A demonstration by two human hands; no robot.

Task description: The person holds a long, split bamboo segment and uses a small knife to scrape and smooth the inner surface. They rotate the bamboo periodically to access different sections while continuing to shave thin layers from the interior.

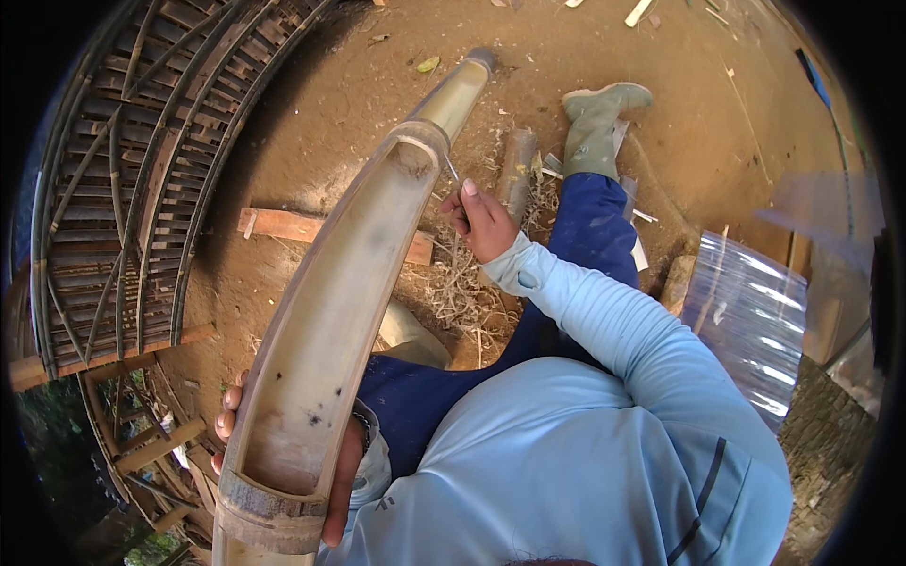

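Note:
A long split length of bamboo (330,321), its hollow inside facing up, slants from the lower left to the ground at the top middle. My left hand (346,476) is wrapped round its near end from below, fingers on the left edge and thumb on the right, beside a node. In my right hand (489,224) is a thin metal blade (452,169), gripped with closed fingers. Its tip is at the right edge of the bamboo, by a farther node; I cannot tell whether it touches. Dark specks mark the hollow's near part.
A reddish plank (283,224) lies beneath the bamboo. Curly shavings (458,297) and a short log (516,174) lie by my outstretched leg with its green boot (595,132). A slatted bamboo structure (142,189) stands at left, and clear corrugated sheeting (750,316) at right.

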